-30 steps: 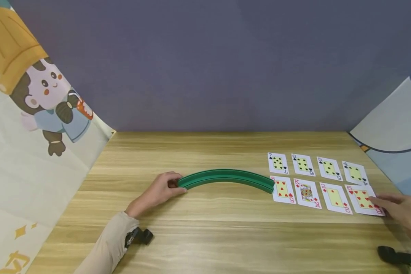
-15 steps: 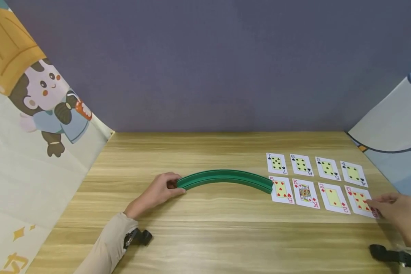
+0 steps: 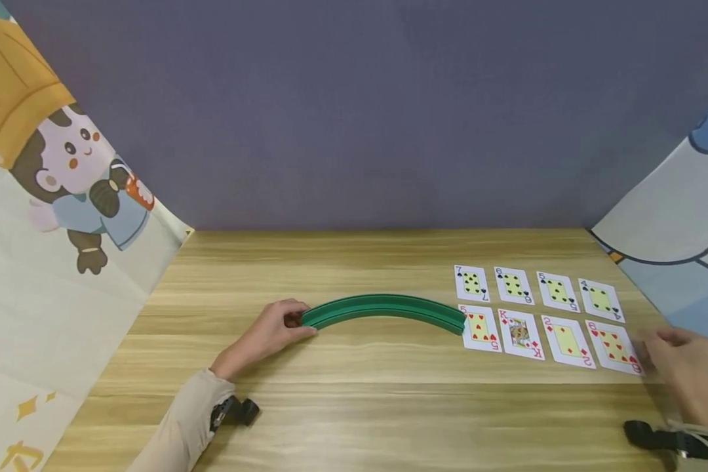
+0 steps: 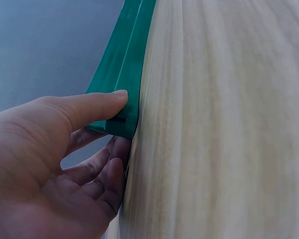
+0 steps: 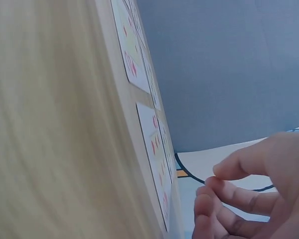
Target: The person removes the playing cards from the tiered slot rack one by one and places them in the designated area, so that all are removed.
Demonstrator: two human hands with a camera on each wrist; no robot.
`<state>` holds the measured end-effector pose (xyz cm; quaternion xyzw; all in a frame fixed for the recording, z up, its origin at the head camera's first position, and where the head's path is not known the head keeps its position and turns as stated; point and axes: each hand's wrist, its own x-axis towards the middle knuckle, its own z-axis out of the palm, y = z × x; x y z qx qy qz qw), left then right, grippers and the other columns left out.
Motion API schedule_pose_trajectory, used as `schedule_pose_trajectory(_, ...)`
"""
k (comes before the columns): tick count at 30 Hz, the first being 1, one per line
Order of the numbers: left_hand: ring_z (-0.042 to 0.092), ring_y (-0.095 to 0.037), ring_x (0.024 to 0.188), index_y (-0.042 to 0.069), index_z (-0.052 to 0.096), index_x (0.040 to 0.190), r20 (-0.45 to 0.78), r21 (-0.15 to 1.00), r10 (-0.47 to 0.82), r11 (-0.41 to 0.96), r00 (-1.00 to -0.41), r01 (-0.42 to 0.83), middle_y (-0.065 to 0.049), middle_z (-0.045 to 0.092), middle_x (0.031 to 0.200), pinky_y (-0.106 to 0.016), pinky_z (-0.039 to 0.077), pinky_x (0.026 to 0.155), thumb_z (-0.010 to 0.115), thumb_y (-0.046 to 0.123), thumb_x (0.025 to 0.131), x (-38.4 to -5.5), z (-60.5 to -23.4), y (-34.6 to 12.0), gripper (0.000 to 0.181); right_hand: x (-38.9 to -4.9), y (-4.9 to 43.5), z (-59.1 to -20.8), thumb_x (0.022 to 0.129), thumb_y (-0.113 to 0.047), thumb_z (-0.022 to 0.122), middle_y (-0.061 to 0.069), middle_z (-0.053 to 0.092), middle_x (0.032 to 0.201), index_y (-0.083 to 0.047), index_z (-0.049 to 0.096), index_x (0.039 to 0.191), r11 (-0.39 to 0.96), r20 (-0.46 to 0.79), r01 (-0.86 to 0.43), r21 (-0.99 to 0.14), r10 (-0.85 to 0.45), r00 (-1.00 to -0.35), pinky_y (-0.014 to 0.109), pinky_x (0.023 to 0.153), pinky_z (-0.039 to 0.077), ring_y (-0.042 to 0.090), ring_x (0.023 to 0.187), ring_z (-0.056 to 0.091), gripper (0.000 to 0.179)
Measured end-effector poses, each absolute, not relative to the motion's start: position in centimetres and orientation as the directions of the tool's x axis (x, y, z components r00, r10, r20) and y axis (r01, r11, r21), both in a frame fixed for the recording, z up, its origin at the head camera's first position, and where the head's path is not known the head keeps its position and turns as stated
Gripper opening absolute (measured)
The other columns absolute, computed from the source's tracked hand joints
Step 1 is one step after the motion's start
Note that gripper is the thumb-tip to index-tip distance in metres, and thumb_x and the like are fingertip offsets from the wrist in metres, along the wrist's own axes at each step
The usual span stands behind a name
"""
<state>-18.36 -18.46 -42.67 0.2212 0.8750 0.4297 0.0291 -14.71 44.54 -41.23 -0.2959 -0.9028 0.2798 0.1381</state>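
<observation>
My left hand (image 3: 274, 328) pinches the left end of a long, curved green grooved rack (image 3: 383, 305), thumb on its face, as the left wrist view shows. The rack rests on the table, its right end overlapping the edge of the five of hearts (image 3: 480, 328). My right hand (image 3: 684, 367) hovers just right of a hearts card that looks like a six (image 3: 615, 347), apart from it. In the right wrist view its fingers (image 5: 234, 194) are loosely bent, thumb close to the index finger, with nothing between them.
The front row also holds a king of diamonds (image 3: 520, 334) and a two of diamonds (image 3: 568, 341). Behind lie the seven (image 3: 472, 283), six (image 3: 513, 285), five (image 3: 558, 292) and four of spades (image 3: 602, 299). A grey wall (image 3: 377, 118) stands at the table's back.
My right hand has let go of the six of hearts, which now lies flat and no longer overlaps the four of spades. The left hand keeps its hold on the rack.
</observation>
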Motion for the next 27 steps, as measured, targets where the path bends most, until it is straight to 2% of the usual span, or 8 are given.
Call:
schedule_pose_trajectory(7, 0.058, -0.013, 0.077, 0.006, 0.072, 0.104, 0.158, 0.758, 0.409, 0.533, -0.899, 0.376, -0.004, 0.064, 0.093, -0.024, 0.053, 0.065, 0.078, 0.017, 0.087, -18.6, -42.7, -18.4, 0.021, -15.3, 43.4, -40.7, 0.097, -0.018, 0.049, 0.035, 0.058, 0.103, 0.017, 0.054, 0.125, 0.671, 0.087, 0.453, -0.588, 0.608, -0.789, 0.025, 0.046, 0.034, 0.034, 0.080, 0.050, 0.045)
schedule_pose_trajectory(10, 0.057, -0.013, 0.077, 0.007, 0.072, 0.104, 0.146, 0.748, 0.405, 0.552, -0.903, 0.369, -0.003, 0.063, 0.092, -0.024, 0.052, 0.065, 0.078, 0.017, 0.088, -18.2, -42.5, -18.5, 0.020, -15.4, 42.9, -40.7, 0.099, -0.020, 0.050, 0.031, 0.061, 0.095, 0.016, 0.056, 0.122, 0.706, 0.102, 0.417, -0.573, 0.566, -0.818, 0.025, 0.045, 0.036, 0.027, 0.072, 0.052, 0.043)
schedule_pose_trajectory(15, 0.055, -0.018, 0.083, 0.007, 0.067, 0.117, 0.108, 0.664, 0.376, 0.661, -0.920, 0.349, -0.003, 0.060, 0.095, -0.029, 0.049, 0.070, 0.076, 0.016, 0.089, -16.8, -41.3, -18.0, 0.030, -14.5, 40.8, -40.8, 0.100, -0.023, 0.056, 0.022, 0.069, 0.082, 0.014, 0.063, 0.112, 0.811, 0.215, 0.193, -0.553, 0.362, -0.907, 0.024, 0.044, 0.040, -0.001, 0.054, 0.050, 0.039)
schedule_pose_trajectory(18, 0.059, -0.023, 0.100, 0.003, 0.056, 0.135, 0.123, 0.591, 0.359, 0.722, -0.925, 0.359, -0.009, 0.061, 0.114, -0.038, 0.052, 0.084, 0.076, 0.018, 0.090, -15.3, -40.7, -17.4, 0.051, -13.8, 38.4, -40.2, 0.098, -0.021, 0.061, 0.019, 0.071, 0.081, 0.008, 0.068, 0.107, 0.848, 0.297, 0.034, -0.529, 0.222, -0.929, 0.019, 0.049, 0.039, -0.010, 0.058, 0.048, 0.032)
schedule_pose_trajectory(20, 0.056, -0.029, 0.117, 0.003, 0.047, 0.144, 0.149, 0.546, 0.340, 0.754, -0.929, 0.364, -0.014, 0.056, 0.130, -0.047, 0.050, 0.096, 0.075, 0.020, 0.091, -13.9, -40.4, -17.2, 0.063, -13.7, 36.6, -39.6, 0.096, -0.018, 0.064, 0.017, 0.071, 0.083, 0.003, 0.070, 0.104, 0.861, 0.349, -0.055, -0.505, 0.146, -0.926, 0.014, 0.053, 0.039, -0.014, 0.063, 0.046, 0.024)
schedule_pose_trajectory(22, 0.049, -0.036, 0.128, 0.006, 0.042, 0.149, 0.192, 0.493, 0.321, 0.785, -0.927, 0.374, -0.020, 0.049, 0.140, -0.054, 0.045, 0.102, 0.076, 0.022, 0.090, -12.4, -40.0, -17.4, 0.070, -13.8, 35.0, -39.2, 0.093, -0.013, 0.068, 0.015, 0.072, 0.085, 0.000, 0.072, 0.103, 0.857, 0.415, -0.165, -0.488, 0.061, -0.908, 0.011, 0.057, 0.041, -0.011, 0.067, 0.051, 0.016)
schedule_pose_trajectory(24, 0.044, -0.041, 0.132, 0.008, 0.039, 0.151, 0.242, 0.431, 0.301, 0.818, -0.922, 0.381, -0.023, 0.044, 0.145, -0.060, 0.042, 0.103, 0.077, 0.023, 0.089, -11.1, -39.6, -17.8, 0.073, -13.9, 33.7, -38.7, 0.089, -0.008, 0.071, 0.016, 0.072, 0.091, -0.002, 0.072, 0.105, 0.853, 0.478, -0.257, -0.455, -0.010, -0.879, 0.012, 0.063, 0.043, 0.000, 0.074, 0.059, 0.017)
schedule_pose_trajectory(27, 0.041, -0.045, 0.133, 0.008, 0.040, 0.150, 0.341, 0.326, 0.301, 0.851, -0.891, 0.412, -0.026, 0.041, 0.147, -0.064, 0.040, 0.101, 0.078, 0.023, 0.088, -10.0, -39.1, -18.6, 0.075, -14.1, 32.0, -38.2, 0.085, -0.004, 0.074, 0.024, 0.069, 0.107, -0.001, 0.070, 0.114, 0.833, 0.564, -0.402, -0.380, -0.137, -0.815, 0.034, 0.086, 0.047, 0.031, 0.096, 0.062, 0.029)
